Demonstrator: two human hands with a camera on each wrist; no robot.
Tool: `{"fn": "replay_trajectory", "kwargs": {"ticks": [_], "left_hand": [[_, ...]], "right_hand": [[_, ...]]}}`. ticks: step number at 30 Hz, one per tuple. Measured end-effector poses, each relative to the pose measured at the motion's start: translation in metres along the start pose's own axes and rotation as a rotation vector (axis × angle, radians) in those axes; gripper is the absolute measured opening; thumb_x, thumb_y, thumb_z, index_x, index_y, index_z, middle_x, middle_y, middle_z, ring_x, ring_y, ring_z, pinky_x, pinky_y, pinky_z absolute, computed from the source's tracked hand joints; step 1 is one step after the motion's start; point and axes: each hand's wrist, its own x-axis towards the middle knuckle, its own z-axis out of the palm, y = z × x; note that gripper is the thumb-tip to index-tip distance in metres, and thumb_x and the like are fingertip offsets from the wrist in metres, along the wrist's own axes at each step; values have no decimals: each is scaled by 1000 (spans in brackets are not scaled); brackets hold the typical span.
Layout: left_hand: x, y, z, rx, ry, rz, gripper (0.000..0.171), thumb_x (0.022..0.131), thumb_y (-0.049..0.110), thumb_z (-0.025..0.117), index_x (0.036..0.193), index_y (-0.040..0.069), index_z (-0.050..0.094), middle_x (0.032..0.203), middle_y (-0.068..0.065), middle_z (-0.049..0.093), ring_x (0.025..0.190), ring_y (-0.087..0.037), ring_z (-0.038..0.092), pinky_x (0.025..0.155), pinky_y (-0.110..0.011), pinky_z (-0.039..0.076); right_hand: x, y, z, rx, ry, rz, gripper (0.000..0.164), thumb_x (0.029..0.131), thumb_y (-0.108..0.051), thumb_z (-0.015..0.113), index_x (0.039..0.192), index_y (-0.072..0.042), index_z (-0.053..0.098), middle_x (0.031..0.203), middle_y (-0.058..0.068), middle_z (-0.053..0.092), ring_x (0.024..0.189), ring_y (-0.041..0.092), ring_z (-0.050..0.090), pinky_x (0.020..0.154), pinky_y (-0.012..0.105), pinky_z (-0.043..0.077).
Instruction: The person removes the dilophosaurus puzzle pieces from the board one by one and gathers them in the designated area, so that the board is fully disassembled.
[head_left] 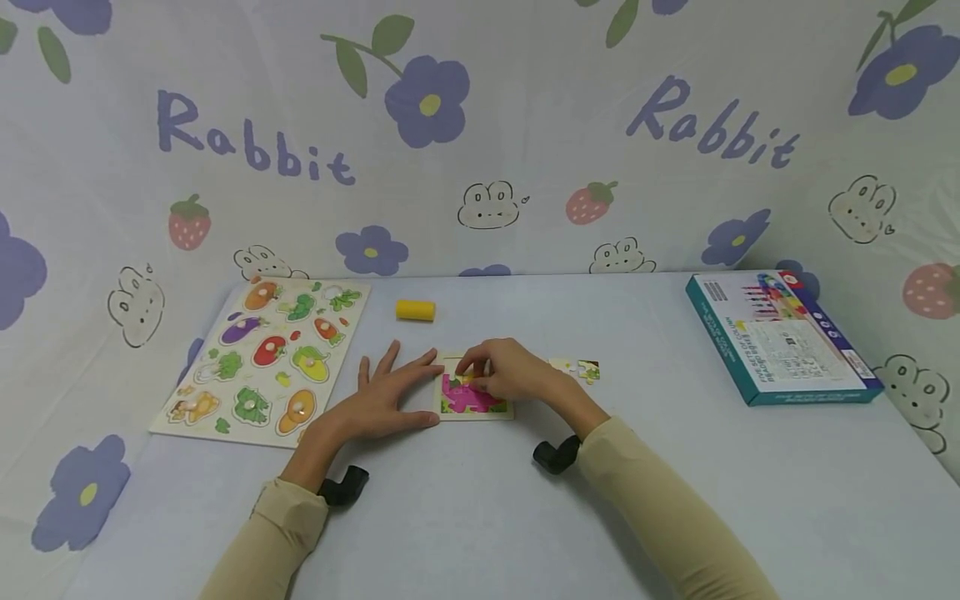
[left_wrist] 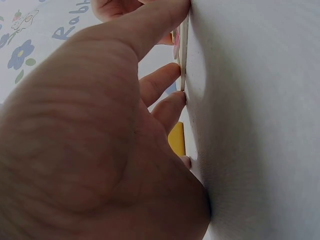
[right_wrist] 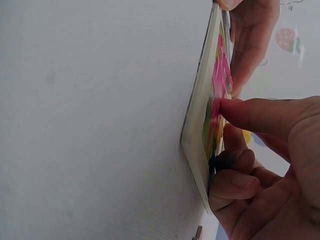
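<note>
A small square jigsaw puzzle (head_left: 474, 405) with a pink picture in a pale wooden frame lies flat at the middle of the table. My left hand (head_left: 390, 402) rests to its left with fingers spread, the thumb and fingertips at the frame's left edge. Over the puzzle, my right hand (head_left: 510, 371) pinches a puzzle piece down at the picture, mostly hidden by the fingers. In the right wrist view, the thumb (right_wrist: 237, 111) touches the pink surface and the other fingers curl by the frame's side. Loose puzzle pieces (head_left: 588, 369) lie just right of the right hand.
A vegetable peg board (head_left: 281, 354) lies at the left, close to the left forearm. Behind the puzzle is a yellow cylinder (head_left: 416, 311). A teal-edged flat box (head_left: 783, 337) sits at the right. A printed cloth (head_left: 525, 125) hangs along the back of the table.
</note>
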Motion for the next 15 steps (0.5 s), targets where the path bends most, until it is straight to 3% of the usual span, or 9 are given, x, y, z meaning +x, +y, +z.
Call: {"fn": "replay_trajectory", "kwargs": {"ticks": [6, 15], "left_hand": [[0, 0, 1, 8, 20, 9, 74, 97, 51, 70, 163, 30, 44, 178, 6, 24, 167, -43, -13, 122, -79, -18], [6, 6, 4, 16, 113, -25, 60, 100, 45, 69, 155, 23, 57, 173, -1, 38, 166, -49, 0, 121, -83, -11]], "right_hand": [[1, 1, 2, -8, 19, -30, 25, 102, -9, 66, 124, -11, 76, 102, 6, 73, 86, 15, 60, 74, 22, 50], [1, -1, 3, -8, 70, -71, 20, 102, -10, 66, 119, -9, 76, 99, 6, 71, 80, 13, 57, 69, 21, 47]]}}
